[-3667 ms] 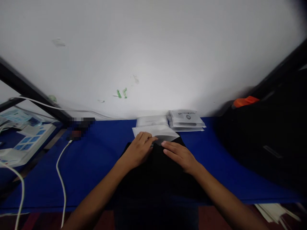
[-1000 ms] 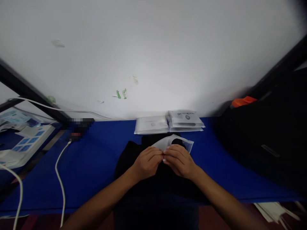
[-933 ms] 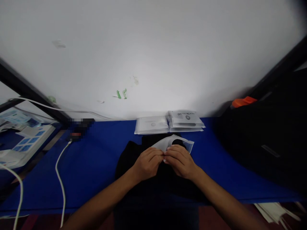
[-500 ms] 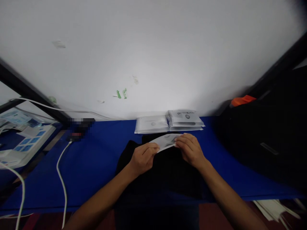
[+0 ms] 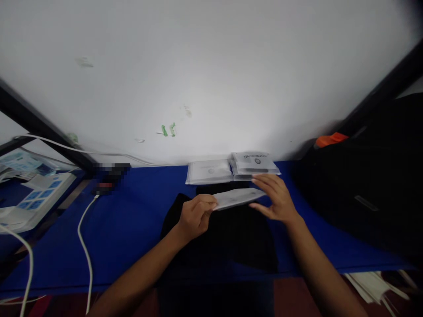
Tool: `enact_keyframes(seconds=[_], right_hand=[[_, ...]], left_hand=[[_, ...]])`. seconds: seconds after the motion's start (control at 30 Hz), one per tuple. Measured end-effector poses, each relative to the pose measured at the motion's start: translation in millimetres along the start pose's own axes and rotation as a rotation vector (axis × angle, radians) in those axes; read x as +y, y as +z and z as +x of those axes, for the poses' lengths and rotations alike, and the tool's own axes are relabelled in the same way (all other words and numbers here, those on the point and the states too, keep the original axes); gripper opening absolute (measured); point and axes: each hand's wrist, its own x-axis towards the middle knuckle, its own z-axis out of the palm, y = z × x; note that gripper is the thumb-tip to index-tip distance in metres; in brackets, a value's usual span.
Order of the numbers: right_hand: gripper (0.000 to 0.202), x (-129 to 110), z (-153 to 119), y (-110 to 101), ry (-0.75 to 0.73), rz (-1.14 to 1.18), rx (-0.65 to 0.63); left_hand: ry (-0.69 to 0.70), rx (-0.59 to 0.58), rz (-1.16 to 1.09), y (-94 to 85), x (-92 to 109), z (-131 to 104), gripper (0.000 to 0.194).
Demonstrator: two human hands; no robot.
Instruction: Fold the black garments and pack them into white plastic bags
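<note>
My left hand [image 5: 197, 214] pinches the left end of a flat whitish plastic pouch [image 5: 236, 198], which is held tilted above a dark garment [image 5: 224, 237]. At the pouch's right end my right hand [image 5: 276, 200] has its thumb and fingers spread apart, close around the corner; whether it touches the plastic I cannot tell. Behind the hands lie more whitish pouches: a flat one [image 5: 209, 171] and, to its right, a small stack [image 5: 255, 164] with dark printing on top.
The garment lies on a blue table [image 5: 139, 229] against a white wall [image 5: 211, 79]. A large black bag [image 5: 357, 185] takes up the right side. At left are a dark device with a white cable [image 5: 84, 246] and a white box with blue squares [image 5: 39, 198].
My right hand has let go of the pouch's right end and opened, moving slightly right. The pouch has straightened from its bent shape, while my left hand keeps its pinch.
</note>
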Motion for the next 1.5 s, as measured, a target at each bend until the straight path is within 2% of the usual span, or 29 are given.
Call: enact_keyframes(seconds=[0.03,0.1,0.2,0.27,0.33,0.43,0.5,0.6,0.67,0.77,0.9,1.0,1.1,1.17,1.3,1.37,1.5], right_hand=[[0.065,-6,2,2,-0.039,0.032,-0.066],[0.055,-17,4,9,-0.100,0.090,-0.182],[0.041,-25,1,18,-0.116,0.161,-0.224],[0.042,-21,-1,17,-0.089,0.214,-0.164],[0.045,-9,-1,11,-0.034,0.228,-0.033],[0.053,21,10,-1,0.101,0.066,0.191],[0.064,46,20,-2,0.158,-0.104,0.171],[0.075,81,25,11,0.210,-0.208,-0.051],[0.072,98,20,25,0.221,-0.181,-0.198],[0.061,111,10,42,0.261,-0.174,-0.272],[0.061,111,11,44,0.295,-0.172,-0.295],[0.069,95,14,35,0.291,-0.165,-0.293],[0.069,54,3,18,0.296,-0.140,-0.237],[0.064,16,-15,6,0.287,-0.018,-0.281],[0.071,-54,-60,-16,0.240,0.314,-0.585],[0.063,-73,-78,-22,0.272,0.405,-0.628],[0.020,-83,-94,-25,0.371,0.485,-0.550]], left_hand=[[0.016,-0.019,-0.019,1.8,1,-1,0.017],[0.053,-0.056,-0.039,5.3,3,-3,0.017],[0.094,-0.063,-0.015,8.1,6,-4,0.018],[0.087,0.008,0.060,7.6,8,-3,0.024],[0.065,0.110,0.156,5.7,8,-2,0.033],[0.040,0.166,0.216,2.8,8,0,0.032],[0.024,0.124,0.199,2.5,7,0,0.026],[0.010,0.020,0.154,4.7,5,-2,0.020],[0.000,-0.056,0.127,7.1,3,-3,0.017],[-0.036,-0.156,0.111,10.7,-1,-4,0.012],[-0.134,-0.338,0.092,13.3,-5,-2,0.008],[-0.208,-0.556,0.076,7.7,-1,-1,0.010],[-0.274,-0.701,0.109,-11.8,12,-11,0.011],[-0.328,-0.728,0.122,-32.4,22,-25,0.011],[-0.425,-0.735,0.158,-75.5,38,-66,0.023],[-0.474,-0.757,0.183,-89.6,41,-84,0.025],[-0.477,-0.711,0.204,-99.8,44,-108,0.008]])
